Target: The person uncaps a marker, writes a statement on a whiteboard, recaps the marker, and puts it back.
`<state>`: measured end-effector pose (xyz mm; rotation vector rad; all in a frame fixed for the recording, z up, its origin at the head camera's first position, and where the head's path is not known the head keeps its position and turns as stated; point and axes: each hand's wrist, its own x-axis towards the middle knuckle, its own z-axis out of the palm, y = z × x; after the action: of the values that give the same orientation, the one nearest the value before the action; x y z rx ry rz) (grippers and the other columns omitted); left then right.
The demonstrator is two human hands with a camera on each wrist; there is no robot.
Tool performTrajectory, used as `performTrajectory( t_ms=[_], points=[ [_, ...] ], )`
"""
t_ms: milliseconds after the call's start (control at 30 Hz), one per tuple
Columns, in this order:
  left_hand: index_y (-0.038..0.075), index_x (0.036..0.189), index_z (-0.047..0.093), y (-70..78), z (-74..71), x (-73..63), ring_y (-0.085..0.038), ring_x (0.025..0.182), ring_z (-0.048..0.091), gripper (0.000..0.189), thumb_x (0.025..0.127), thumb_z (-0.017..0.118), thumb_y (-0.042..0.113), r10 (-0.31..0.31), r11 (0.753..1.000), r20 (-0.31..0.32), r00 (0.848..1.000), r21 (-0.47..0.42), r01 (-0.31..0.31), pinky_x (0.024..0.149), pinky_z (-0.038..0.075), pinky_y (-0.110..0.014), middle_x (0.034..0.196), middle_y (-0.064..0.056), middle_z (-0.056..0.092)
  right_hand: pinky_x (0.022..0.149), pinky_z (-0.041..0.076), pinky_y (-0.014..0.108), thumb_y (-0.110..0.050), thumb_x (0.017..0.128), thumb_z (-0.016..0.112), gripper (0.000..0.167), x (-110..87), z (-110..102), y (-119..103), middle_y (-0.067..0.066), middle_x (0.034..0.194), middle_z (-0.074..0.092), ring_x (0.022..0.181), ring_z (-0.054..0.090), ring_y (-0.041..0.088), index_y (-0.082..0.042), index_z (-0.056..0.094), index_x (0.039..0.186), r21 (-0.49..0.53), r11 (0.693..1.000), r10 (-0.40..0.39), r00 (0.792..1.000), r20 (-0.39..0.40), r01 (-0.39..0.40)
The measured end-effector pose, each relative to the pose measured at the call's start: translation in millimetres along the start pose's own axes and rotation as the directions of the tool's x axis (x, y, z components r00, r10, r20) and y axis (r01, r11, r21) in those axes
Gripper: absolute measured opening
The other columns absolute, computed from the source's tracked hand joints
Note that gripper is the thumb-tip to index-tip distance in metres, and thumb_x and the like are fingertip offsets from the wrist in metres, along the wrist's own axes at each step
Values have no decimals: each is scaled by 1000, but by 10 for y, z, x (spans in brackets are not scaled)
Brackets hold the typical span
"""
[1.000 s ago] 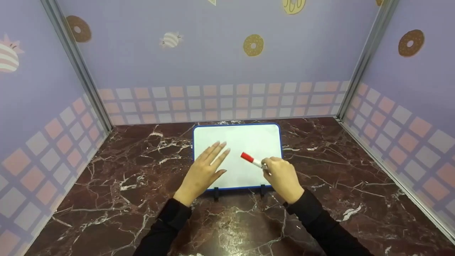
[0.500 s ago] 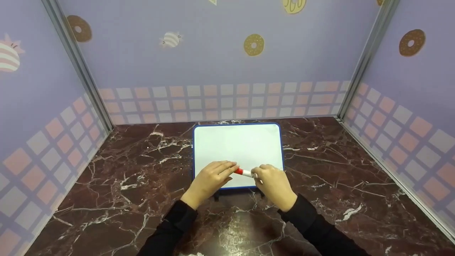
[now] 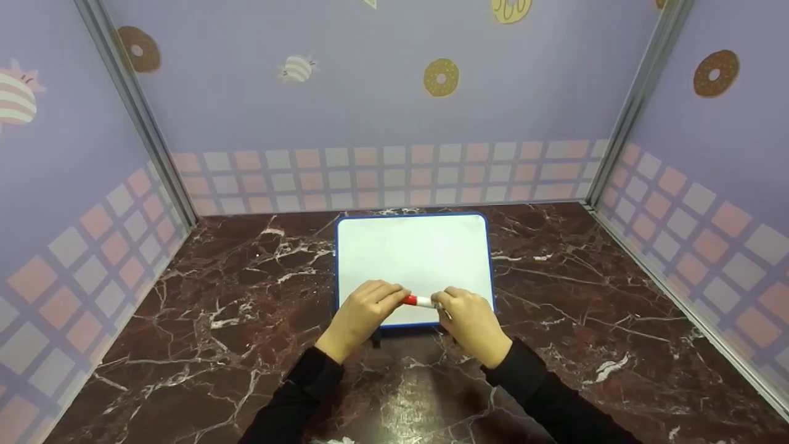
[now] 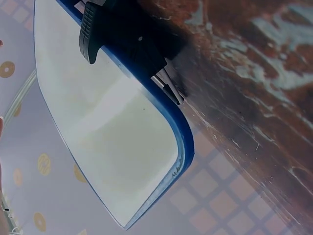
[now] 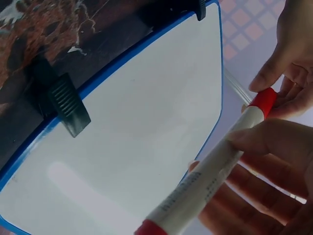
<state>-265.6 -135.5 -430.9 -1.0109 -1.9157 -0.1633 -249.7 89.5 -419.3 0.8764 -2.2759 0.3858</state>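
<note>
A whiteboard marker with a white barrel and red cap is held between both hands. My right hand grips its barrel, thumb along one side and fingers curled below in the right wrist view. The thumb and fingers of my left hand pinch the red cap at the other end. The cap sits on the barrel. Behind the hands stands a white board with a blue frame, its surface showing no writing. In the left wrist view the board fills the middle, and neither the marker nor its cap shows there.
Black clip feet hold the board's lower edge. The dark red marbled table spreads around it. Purple walls with doughnut pictures and a checked band enclose the back and sides.
My left hand has come down from over the board and now pinches the marker's cap. The right hand has moved left and slightly down with the marker, which lies more level.
</note>
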Motion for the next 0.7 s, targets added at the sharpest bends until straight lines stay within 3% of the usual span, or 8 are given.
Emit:
performTrajectory(
  t_ms=[300, 700],
  points=[
    [7, 104, 76, 10, 6, 3, -12, 84, 67, 26, 80, 80, 15, -41, 999, 7, 999, -3, 41, 77, 58, -21, 95, -1, 73, 59, 60, 30, 0, 78, 79, 12, 4, 68, 44, 6, 78, 69, 67, 68, 20, -2, 74, 89, -25, 998, -58, 997, -48, 57],
    [6, 106, 76, -5, -8, -8, -14, 85, 67, 28, 80, 80, 14, -69, 998, 18, 997, -7, 69, 79, 58, -21, 98, -2, 73, 62, 62, 29, -3, 80, 79, 12, 9, 62, 76, 6, 81, 70, 71, 69, 20, -4, 74, 91, -38, 998, -59, 996, -63, 57]
  ],
)
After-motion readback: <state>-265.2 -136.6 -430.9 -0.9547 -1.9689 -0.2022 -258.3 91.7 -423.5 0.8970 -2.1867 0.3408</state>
